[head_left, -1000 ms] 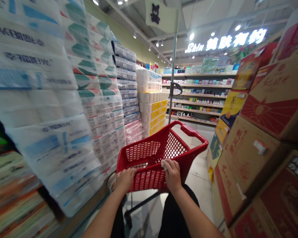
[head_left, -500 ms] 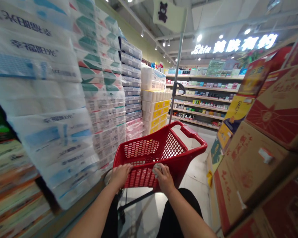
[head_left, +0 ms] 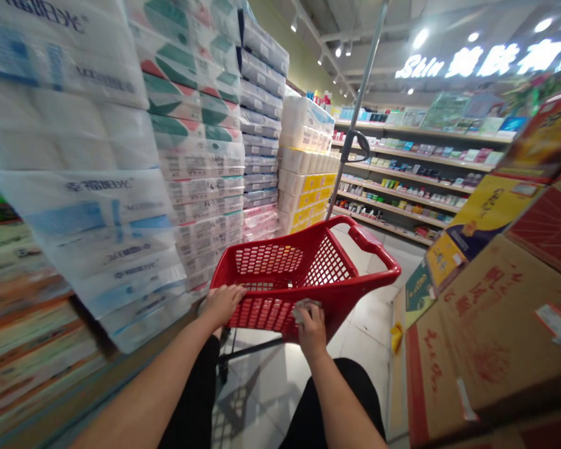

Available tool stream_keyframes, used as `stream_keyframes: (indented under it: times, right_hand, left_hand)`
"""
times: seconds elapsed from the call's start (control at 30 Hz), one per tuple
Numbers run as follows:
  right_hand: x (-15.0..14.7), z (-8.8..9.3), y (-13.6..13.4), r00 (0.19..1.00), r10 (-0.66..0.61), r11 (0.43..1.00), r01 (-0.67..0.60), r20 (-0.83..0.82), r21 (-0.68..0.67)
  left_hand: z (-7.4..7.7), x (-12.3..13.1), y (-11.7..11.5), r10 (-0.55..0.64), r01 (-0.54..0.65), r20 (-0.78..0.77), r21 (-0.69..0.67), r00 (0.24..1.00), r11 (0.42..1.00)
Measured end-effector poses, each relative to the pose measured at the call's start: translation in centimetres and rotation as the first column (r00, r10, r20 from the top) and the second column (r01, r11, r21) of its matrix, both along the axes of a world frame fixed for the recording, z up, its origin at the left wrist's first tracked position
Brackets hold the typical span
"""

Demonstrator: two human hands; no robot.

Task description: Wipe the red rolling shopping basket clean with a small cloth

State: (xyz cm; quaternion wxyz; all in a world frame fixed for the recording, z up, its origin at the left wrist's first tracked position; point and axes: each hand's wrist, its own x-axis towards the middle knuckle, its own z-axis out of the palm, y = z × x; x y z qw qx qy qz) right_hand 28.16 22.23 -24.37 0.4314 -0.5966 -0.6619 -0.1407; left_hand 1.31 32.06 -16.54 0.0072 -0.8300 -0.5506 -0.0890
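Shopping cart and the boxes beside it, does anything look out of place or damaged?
The cart shows no plain damage. A small yellow thing juts out beside the stacked boxes, breaking their line; I can't identify it.

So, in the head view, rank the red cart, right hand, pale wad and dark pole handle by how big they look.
Red cart
Right hand
Pale wad and dark pole handle: too alike to rank, the wad being partly covered.
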Motion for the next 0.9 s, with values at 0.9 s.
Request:
stream_keyframes:
  times: [0.9]
  right_hand:
    - [-4.4, -0.7, -0.1, 0.970, 0.195, 0.974, -0.175, 0.143, -0.143]
  left_hand:
    - [0.2, 1.5, -2.3, 0.011, -0.012, 0.100, 0.008, 0.995, 1.000]
